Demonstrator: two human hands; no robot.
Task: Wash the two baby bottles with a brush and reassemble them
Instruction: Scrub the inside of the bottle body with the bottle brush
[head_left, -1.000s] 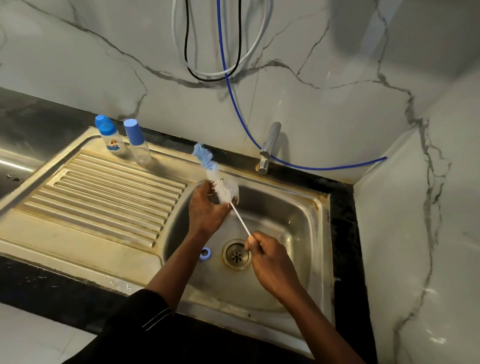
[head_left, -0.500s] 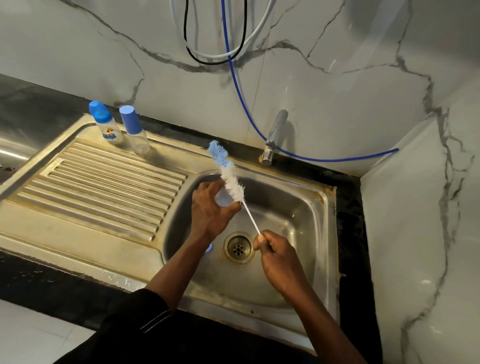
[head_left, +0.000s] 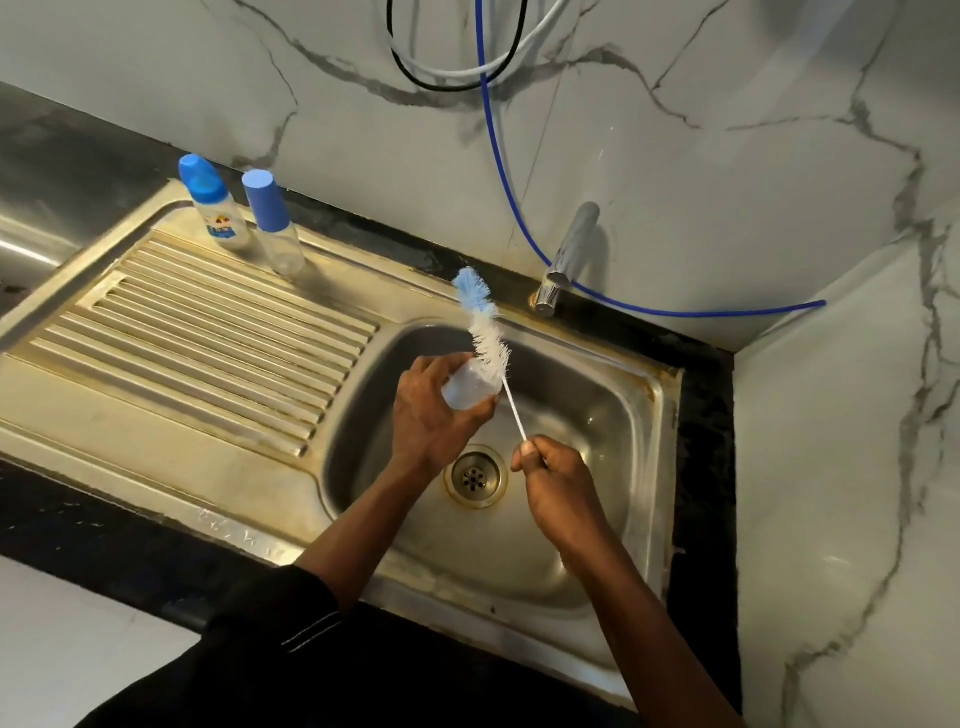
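At about ten o'clock in the head view, two baby bottles stand capped on the back rim of the drainboard (head_left: 208, 332): the printed bottle (head_left: 214, 210) with a rounded blue cap, and just to its right the clear bottle (head_left: 274, 222) with a straight blue cap. The print on the first is a small coloured picture over a blue band; no word of it can be read.

Near the centre, over the sink basin (head_left: 587, 415), the left hand (head_left: 431, 415) is wrapped around a small clear plastic piece (head_left: 467, 387) (a cap or a short bottle body, I cannot tell which). The bottle brush (head_left: 483, 338) lies against its one o'clock edge, its blue-tipped bristles pointing towards eleven o'clock, outside the piece rather than in it.

The right hand (head_left: 556, 478), at five o'clock from the piece, pinches the end of the thin white wire handle. To scrub well, it would likely help to choke up on that flexible handle, turn the opening towards the bristles, and twist while pushing.

The tap (head_left: 569, 260) at one o'clock shows no running water.
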